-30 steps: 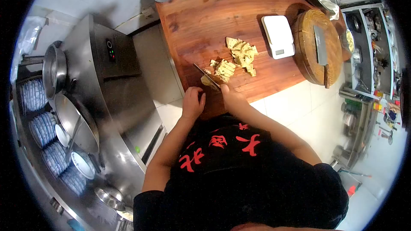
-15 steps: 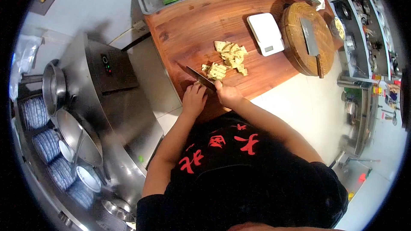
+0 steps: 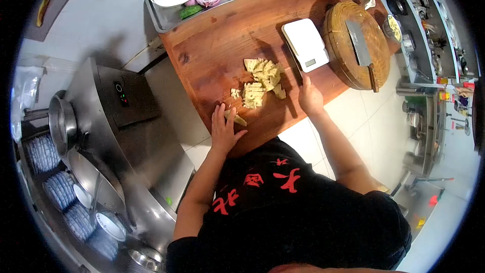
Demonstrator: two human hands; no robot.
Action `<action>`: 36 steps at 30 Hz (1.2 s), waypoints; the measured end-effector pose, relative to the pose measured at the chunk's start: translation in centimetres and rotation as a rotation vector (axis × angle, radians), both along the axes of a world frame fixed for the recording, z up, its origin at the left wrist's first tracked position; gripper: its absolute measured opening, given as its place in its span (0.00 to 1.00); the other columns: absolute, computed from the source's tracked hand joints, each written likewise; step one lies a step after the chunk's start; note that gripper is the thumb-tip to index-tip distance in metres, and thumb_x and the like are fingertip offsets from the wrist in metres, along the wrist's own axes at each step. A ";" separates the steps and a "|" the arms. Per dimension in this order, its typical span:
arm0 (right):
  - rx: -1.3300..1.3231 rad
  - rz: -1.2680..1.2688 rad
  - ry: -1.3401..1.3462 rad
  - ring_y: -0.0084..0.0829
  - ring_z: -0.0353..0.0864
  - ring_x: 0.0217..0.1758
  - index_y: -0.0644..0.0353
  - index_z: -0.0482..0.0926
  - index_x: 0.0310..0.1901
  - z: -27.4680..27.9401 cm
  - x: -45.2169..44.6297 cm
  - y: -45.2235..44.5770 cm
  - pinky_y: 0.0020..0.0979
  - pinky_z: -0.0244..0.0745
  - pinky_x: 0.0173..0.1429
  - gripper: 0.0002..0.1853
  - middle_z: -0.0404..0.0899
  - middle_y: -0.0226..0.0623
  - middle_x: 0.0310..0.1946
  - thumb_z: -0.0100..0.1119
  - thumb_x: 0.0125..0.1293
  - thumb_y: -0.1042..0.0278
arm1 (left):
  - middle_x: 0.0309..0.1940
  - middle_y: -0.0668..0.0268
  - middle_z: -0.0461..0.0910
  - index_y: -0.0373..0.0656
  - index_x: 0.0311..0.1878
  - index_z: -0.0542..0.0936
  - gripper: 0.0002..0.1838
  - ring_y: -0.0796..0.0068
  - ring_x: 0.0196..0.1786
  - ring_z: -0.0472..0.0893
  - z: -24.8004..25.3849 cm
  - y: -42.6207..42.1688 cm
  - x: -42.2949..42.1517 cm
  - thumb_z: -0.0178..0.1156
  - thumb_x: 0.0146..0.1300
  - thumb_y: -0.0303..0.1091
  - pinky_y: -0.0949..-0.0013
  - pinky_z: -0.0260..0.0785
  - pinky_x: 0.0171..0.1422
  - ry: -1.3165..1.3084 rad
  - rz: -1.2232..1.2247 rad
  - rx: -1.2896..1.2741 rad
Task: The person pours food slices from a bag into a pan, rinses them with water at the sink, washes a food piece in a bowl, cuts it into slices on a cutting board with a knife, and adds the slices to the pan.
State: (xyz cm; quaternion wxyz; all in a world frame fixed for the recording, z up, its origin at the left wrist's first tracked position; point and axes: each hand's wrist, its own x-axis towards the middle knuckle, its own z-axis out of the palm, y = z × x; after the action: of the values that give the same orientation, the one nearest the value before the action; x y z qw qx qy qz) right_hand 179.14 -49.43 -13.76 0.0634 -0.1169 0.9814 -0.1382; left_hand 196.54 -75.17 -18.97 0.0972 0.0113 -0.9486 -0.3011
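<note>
My right hand (image 3: pixel 310 96) is closed round the handle of a knife (image 3: pixel 294 58), raised over the wooden table (image 3: pixel 202 55) beside a white kitchen scale (image 3: pixel 305 45). Near the table's front edge my left hand (image 3: pixel 224 129) has its fingers spread, touching a yellowish uncut piece (image 3: pixel 236 118). Just beyond it lie cut yellowish strips (image 3: pixel 253 95), and a looser heap of chopped pieces (image 3: pixel 267 73) sits farther back.
Right of the scale, a second knife (image 3: pixel 358 43) lies on a round chopping block (image 3: pixel 333 30). A metal tray (image 3: pixel 161 17) with onion, something green and white dishes stands at the back left. Stacked plates (image 3: pixel 43 154) are at far left.
The knife has left the yellowish pieces and moved right with my right hand, toward the scale. My left hand's fingers have spread. The camera view has shifted.
</note>
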 end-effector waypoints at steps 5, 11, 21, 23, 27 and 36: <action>0.307 0.080 -0.255 0.45 0.81 0.37 0.55 0.60 0.60 1.3 -1.5 -2.4 0.40 0.78 0.36 0.23 0.73 0.52 0.48 0.48 0.62 0.72 | 0.66 0.45 0.51 0.47 0.65 0.61 0.51 0.40 0.68 0.54 0.2 0.6 -5.8 0.75 0.36 0.48 0.44 0.52 0.68 -0.052 -0.092 -0.019; 0.108 0.271 -0.177 0.46 0.80 0.36 0.59 0.66 0.48 -0.1 2.5 -4.1 0.41 0.77 0.35 0.11 0.73 0.52 0.46 0.45 0.64 0.69 | 0.68 0.42 0.43 0.47 0.70 0.50 0.66 0.37 0.69 0.49 -0.7 0.6 -12.0 0.77 0.27 0.56 0.40 0.50 0.68 0.104 -0.207 0.009; -0.590 -0.483 -0.456 0.29 0.76 0.19 0.65 0.63 0.54 -3.5 7.8 6.2 0.31 0.73 0.23 0.17 0.77 0.43 0.25 0.51 0.65 0.70 | 0.66 0.46 0.51 0.58 0.63 0.68 0.49 0.36 0.67 0.53 0.8 2.5 -12.7 0.71 0.32 0.63 0.37 0.50 0.65 -0.035 -0.095 -0.086; -0.611 -0.400 -0.510 0.25 0.73 0.16 0.66 0.66 0.46 -4.0 7.9 4.4 0.27 0.70 0.21 0.11 0.73 0.38 0.19 0.50 0.66 0.70 | 0.63 0.50 0.55 0.57 0.58 0.73 0.44 0.37 0.63 0.58 0.4 4.3 -12.4 0.71 0.33 0.63 0.38 0.53 0.63 0.151 -0.015 0.041; -0.601 0.007 -0.259 0.40 0.76 0.26 0.64 0.66 0.49 -8.3 8.2 -0.4 0.39 0.71 0.30 0.15 0.75 0.49 0.29 0.53 0.64 0.69 | 0.59 0.52 0.59 0.54 0.54 0.75 0.38 0.42 0.62 0.61 -1.3 7.8 -11.9 0.71 0.36 0.57 0.41 0.56 0.62 0.148 0.093 0.107; -0.425 0.113 -0.660 0.34 0.74 0.44 0.63 0.60 0.62 -9.1 6.1 2.3 0.35 0.71 0.47 0.30 0.75 0.43 0.49 0.46 0.68 0.48 | 0.41 0.57 0.73 0.43 0.40 0.76 0.13 0.55 0.48 0.72 5.0 10.6 -8.8 0.56 0.49 0.34 0.57 0.65 0.55 0.394 0.539 0.181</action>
State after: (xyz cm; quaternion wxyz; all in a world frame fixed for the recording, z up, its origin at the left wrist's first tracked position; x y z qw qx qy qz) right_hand 185.22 -47.12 -22.89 0.3572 -0.1304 0.8500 -0.3646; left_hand 187.77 -64.60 -14.00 0.3529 0.2115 -0.8441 -0.3440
